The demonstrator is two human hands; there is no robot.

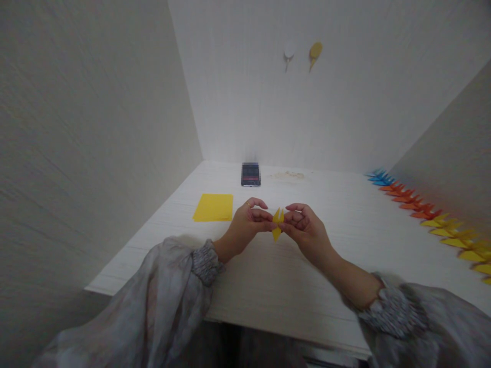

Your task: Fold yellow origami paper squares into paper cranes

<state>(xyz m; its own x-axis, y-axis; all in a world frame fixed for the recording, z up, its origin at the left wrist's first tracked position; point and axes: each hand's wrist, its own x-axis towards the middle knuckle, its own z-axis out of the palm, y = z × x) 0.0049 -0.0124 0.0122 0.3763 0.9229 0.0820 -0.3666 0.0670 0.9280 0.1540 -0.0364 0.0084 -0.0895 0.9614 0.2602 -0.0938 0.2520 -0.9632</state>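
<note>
A small folded piece of yellow origami paper [277,232] is held up between my two hands over the middle of the table. It narrows to a point at the bottom, and two slim points with a gap between them stand at its top. My left hand [251,217] pinches its left side between thumb and fingers, and a ring shows on one finger. On the other side, my right hand [305,225] pinches it the same way, index finger raised and curled. A stack of yellow square paper [214,207] lies on the table just left of my left hand.
A phone [250,175] stands near the back wall. Along the right side runs a row of folded paper pieces: blue [379,177], orange-red [410,199] and yellow [460,238]. Two hooks, white [289,52] and yellow [315,51], are on the wall. Walls enclose the table [245,281] left, back and right.
</note>
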